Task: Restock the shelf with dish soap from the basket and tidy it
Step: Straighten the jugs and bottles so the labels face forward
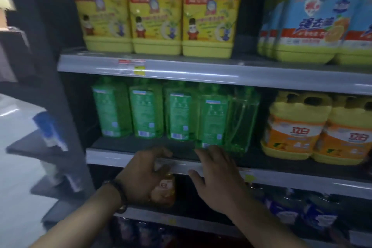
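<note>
Green soap bottles stood in a row on the middle shelf. The right hand, fingers straight and spread, touched the front bottle at its base. The left hand curled its fingers over the shelf's edge.

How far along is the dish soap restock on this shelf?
Done: green bottles stand in a row on the middle shelf. In hand: the right hand touches the foot of the front bottle, which sits forward of the row; the left hand rests at the shelf edge. Left, probably: push that bottle into line. The basket is out of view, so remaining stock is unknown.
</note>
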`<state>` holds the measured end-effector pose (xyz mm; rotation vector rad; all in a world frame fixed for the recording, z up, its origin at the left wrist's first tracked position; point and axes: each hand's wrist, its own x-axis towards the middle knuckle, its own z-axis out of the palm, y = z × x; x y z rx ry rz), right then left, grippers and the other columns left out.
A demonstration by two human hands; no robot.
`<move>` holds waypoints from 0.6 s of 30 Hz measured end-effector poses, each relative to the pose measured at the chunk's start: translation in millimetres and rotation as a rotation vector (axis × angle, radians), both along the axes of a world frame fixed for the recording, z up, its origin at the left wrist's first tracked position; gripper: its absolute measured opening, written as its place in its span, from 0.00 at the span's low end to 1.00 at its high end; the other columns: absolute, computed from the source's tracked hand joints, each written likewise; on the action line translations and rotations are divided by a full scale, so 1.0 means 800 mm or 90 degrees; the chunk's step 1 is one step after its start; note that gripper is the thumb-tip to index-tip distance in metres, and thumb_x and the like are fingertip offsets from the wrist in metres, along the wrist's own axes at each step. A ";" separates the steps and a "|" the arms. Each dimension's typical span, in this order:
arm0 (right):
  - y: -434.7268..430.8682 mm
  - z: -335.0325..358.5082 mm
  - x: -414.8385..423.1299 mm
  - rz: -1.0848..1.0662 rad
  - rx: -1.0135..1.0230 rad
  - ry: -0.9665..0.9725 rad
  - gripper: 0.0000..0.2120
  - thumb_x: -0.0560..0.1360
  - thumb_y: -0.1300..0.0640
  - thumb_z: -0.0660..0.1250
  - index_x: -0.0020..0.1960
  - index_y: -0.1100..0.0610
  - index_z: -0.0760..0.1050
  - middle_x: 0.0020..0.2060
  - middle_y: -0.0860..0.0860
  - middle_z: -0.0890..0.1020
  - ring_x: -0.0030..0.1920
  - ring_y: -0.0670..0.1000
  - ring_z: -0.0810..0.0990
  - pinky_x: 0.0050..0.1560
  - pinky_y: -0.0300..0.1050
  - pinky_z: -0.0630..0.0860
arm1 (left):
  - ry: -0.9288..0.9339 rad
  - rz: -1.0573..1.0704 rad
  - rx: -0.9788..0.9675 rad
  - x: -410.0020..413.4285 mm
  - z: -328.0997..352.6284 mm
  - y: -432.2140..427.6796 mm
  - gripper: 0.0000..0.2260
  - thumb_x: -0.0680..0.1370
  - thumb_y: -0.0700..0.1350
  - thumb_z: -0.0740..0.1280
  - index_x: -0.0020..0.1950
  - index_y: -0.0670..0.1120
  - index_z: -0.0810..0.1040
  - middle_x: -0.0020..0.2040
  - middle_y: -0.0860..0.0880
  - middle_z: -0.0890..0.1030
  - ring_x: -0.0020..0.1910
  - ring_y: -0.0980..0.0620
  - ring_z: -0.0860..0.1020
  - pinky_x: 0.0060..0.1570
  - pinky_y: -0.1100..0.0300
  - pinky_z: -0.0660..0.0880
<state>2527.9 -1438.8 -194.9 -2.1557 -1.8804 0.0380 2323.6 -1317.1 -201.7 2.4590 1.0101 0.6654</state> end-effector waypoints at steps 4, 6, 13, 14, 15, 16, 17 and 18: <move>0.059 0.001 -0.056 0.090 -0.040 0.098 0.32 0.86 0.39 0.60 0.86 0.48 0.55 0.84 0.49 0.55 0.84 0.56 0.58 0.79 0.58 0.64 | -0.060 0.110 -0.019 -0.076 -0.003 0.048 0.16 0.79 0.45 0.74 0.65 0.55 0.80 0.62 0.57 0.81 0.64 0.56 0.79 0.60 0.68 0.74; 0.092 0.003 -0.083 0.113 -0.046 0.095 0.33 0.86 0.40 0.61 0.85 0.49 0.56 0.83 0.50 0.56 0.83 0.56 0.60 0.78 0.57 0.65 | -0.089 0.172 -0.016 -0.101 0.002 0.073 0.20 0.78 0.46 0.75 0.69 0.51 0.77 0.63 0.52 0.79 0.65 0.51 0.78 0.63 0.56 0.75; 0.205 0.020 -0.158 0.134 -0.081 0.153 0.34 0.85 0.45 0.66 0.85 0.53 0.59 0.81 0.54 0.63 0.79 0.58 0.66 0.77 0.53 0.68 | -0.306 0.234 -0.129 -0.133 0.007 0.167 0.41 0.65 0.60 0.78 0.75 0.64 0.63 0.71 0.49 0.74 0.70 0.50 0.77 0.68 0.48 0.77; 0.220 0.022 -0.164 0.131 -0.087 0.183 0.34 0.85 0.46 0.67 0.86 0.53 0.57 0.82 0.55 0.62 0.79 0.59 0.67 0.77 0.54 0.69 | -0.337 0.217 -0.147 -0.132 0.009 0.176 0.36 0.66 0.58 0.76 0.70 0.71 0.63 0.69 0.50 0.76 0.68 0.52 0.78 0.67 0.49 0.78; 0.233 0.024 -0.168 0.129 -0.090 0.208 0.35 0.85 0.48 0.67 0.86 0.52 0.55 0.84 0.54 0.59 0.80 0.60 0.66 0.77 0.56 0.69 | -0.370 0.202 -0.154 -0.130 0.011 0.183 0.33 0.68 0.57 0.73 0.69 0.75 0.62 0.69 0.49 0.77 0.68 0.51 0.78 0.67 0.48 0.78; 0.245 0.025 -0.171 0.127 -0.087 0.225 0.36 0.85 0.50 0.67 0.87 0.52 0.53 0.85 0.53 0.55 0.81 0.60 0.64 0.78 0.57 0.69 | -0.384 0.210 -0.153 -0.126 0.018 0.183 0.34 0.71 0.58 0.70 0.73 0.72 0.60 0.70 0.48 0.76 0.69 0.49 0.77 0.68 0.45 0.77; 0.255 0.026 -0.173 0.124 -0.075 0.229 0.37 0.85 0.51 0.67 0.87 0.52 0.51 0.85 0.53 0.53 0.82 0.60 0.61 0.79 0.57 0.67 | -0.415 0.206 -0.173 -0.123 0.020 0.190 0.36 0.74 0.58 0.67 0.80 0.64 0.55 0.73 0.46 0.74 0.71 0.47 0.76 0.70 0.43 0.75; 0.264 0.026 -0.175 0.121 -0.054 0.229 0.37 0.85 0.52 0.67 0.87 0.52 0.50 0.85 0.53 0.53 0.83 0.60 0.59 0.80 0.56 0.65 | -0.436 0.208 -0.206 -0.120 0.024 0.195 0.38 0.78 0.58 0.66 0.84 0.57 0.50 0.77 0.46 0.71 0.73 0.46 0.74 0.72 0.44 0.73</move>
